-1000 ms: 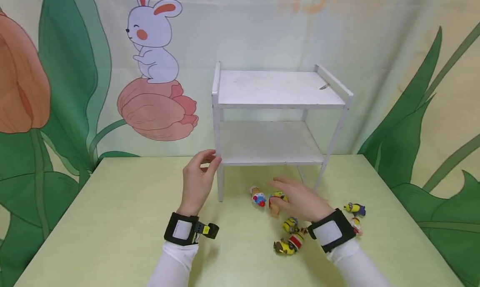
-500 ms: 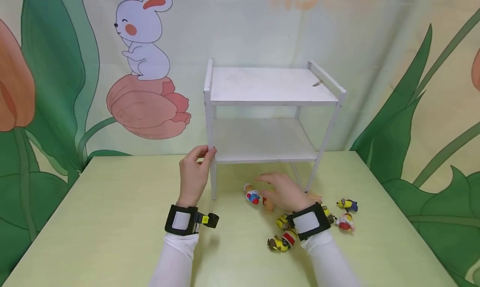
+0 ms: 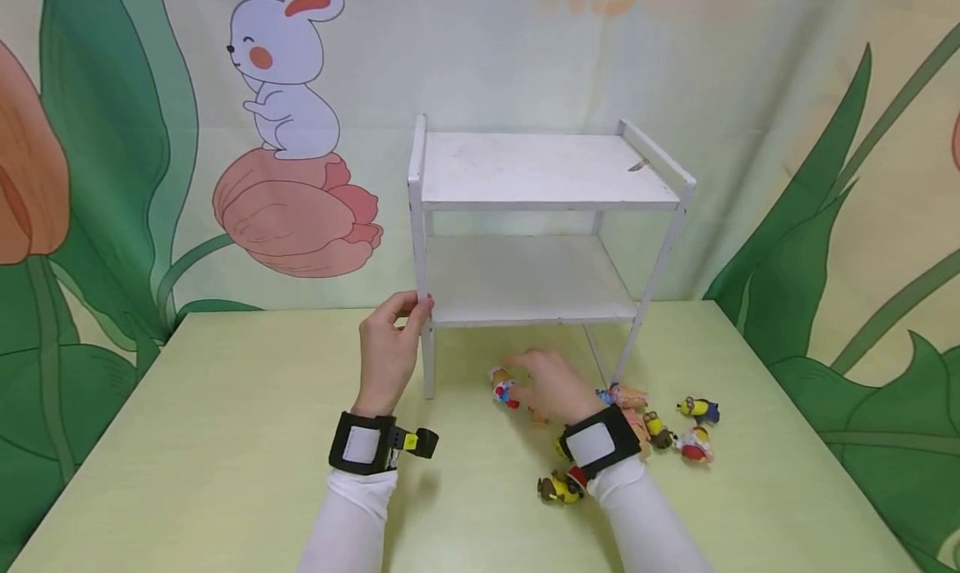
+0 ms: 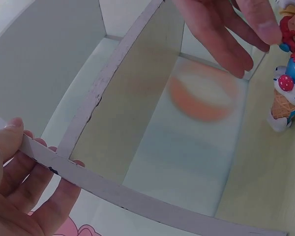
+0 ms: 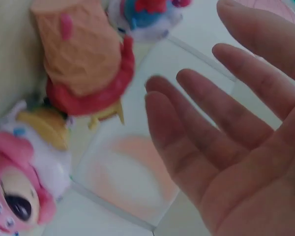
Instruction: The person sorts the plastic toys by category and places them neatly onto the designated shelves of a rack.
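Observation:
My left hand (image 3: 386, 352) pinches the front left leg (image 4: 123, 201) of a small white two-tier shelf (image 3: 551, 169), thumb on one side and fingers on the other. Low at the shelf's front, my right hand (image 3: 555, 386) hovers with spread, relaxed fingers and an empty palm. Just left of its fingertips lies an ice-cream-cone toy (image 3: 501, 386) with blue and red scoops. The right wrist view has another cone figure (image 5: 81, 49) with a red rim beside that hand, and a pink bear-faced toy (image 5: 19, 196). Part of the toy group is hidden under my right hand and wrist.
Right of my right wrist lie a yellow-and-blue minion figure (image 3: 697, 409), a brown-and-yellow minion (image 3: 657, 431), a red-and-white figure (image 3: 693, 445) and pink toys (image 3: 628, 396). Another minion (image 3: 558, 488) lies nearer the front. A printed rabbit backdrop (image 3: 300, 73) hangs behind the table (image 3: 225, 440).
My right hand has moved left over the toys toward the cone toy, uncovering several figures on the right. My left fingers have closed around the shelf leg. The head view has shifted slightly.

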